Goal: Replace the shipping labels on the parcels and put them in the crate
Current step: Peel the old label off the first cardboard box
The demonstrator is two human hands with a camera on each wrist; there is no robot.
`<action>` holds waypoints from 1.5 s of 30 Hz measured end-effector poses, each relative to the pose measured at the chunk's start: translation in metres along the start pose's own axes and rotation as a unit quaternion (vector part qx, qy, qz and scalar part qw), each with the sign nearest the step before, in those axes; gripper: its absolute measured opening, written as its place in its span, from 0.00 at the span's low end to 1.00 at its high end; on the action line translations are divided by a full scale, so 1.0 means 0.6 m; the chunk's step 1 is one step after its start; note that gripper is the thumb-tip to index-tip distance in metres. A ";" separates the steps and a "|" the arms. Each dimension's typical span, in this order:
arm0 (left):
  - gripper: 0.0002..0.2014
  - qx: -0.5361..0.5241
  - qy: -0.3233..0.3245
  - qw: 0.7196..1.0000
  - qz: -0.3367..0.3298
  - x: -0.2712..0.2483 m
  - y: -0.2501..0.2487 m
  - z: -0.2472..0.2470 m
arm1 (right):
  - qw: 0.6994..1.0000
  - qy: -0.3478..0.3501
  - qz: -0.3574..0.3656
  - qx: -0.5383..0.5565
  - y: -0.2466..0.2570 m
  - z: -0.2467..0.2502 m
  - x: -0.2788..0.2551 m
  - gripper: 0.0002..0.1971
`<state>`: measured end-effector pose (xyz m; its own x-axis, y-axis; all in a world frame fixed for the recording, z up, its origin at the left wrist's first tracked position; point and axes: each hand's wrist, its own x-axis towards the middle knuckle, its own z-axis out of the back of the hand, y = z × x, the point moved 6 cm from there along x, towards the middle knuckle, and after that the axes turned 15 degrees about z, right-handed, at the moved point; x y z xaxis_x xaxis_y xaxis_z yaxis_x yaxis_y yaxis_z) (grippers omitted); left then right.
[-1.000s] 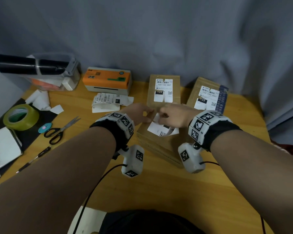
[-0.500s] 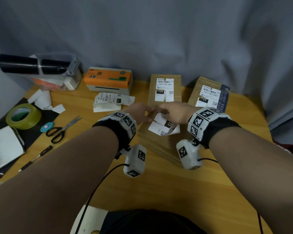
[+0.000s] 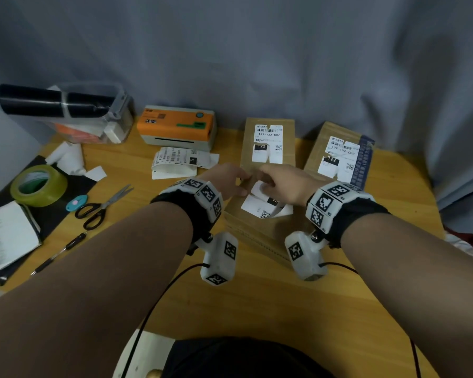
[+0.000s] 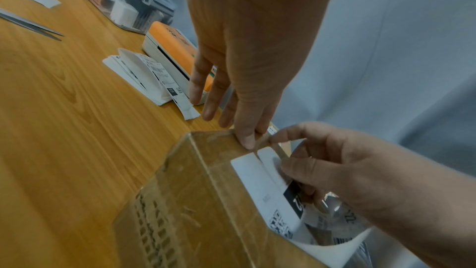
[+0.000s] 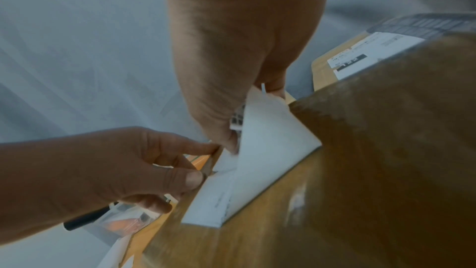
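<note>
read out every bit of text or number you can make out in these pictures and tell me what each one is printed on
"122-122-C07" on the label of the middle parcel.
"122" in a black block on that same label.
"122-122-C07", less sharp, and "122" on the label of the right parcel.
"122" on the printed label strip by the orange label printer.
The printer's own marking, the label being peeled off the near parcel, the barcodes and QR codes: too small or blurred to read.

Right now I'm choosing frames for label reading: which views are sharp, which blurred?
Head view: dim, edges bowed, yet 122-122-C07 reads on the far parcel's label. Left wrist: peeled label fairly sharp. Right wrist: near parcel smeared, print unreadable.
</note>
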<state>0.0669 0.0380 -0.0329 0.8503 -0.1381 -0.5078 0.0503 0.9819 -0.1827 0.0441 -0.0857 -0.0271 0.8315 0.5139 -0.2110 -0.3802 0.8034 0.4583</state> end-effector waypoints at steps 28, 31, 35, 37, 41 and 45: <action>0.26 -0.001 0.002 1.000 0.000 -0.003 -0.004 0.003 | 0.997 0.024 -0.003 -0.069 -0.008 -0.001 0.034 0.05; 0.25 -0.001 0.001 1.000 -0.001 -0.003 -0.004 0.003 | 1.000 -0.020 0.000 -0.005 -0.013 0.013 0.020 0.06; 0.25 -0.009 -0.001 1.000 0.001 -0.007 -0.003 0.003 | 0.998 -0.001 0.024 -0.056 -0.007 0.009 0.028 0.03; 0.26 -0.007 0.001 1.000 0.004 -0.007 -0.003 0.003 | 0.999 -0.021 0.010 -0.045 -0.009 0.007 0.036 0.03; 0.25 0.009 0.005 1.000 0.000 -0.011 -0.007 0.002 | 0.997 -0.022 -0.001 -0.075 -0.002 0.002 0.049 0.06; 0.25 0.014 -0.001 1.000 -0.001 -0.019 -0.010 0.002 | 0.994 0.004 -0.012 -0.104 -0.004 -0.008 0.054 0.05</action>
<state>0.0576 0.0340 -0.0252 0.8516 -0.1387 -0.5055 0.0659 0.9850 -0.1593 0.0700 -0.0696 -0.0391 0.8388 0.4953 -0.2261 -0.4366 0.8600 0.2643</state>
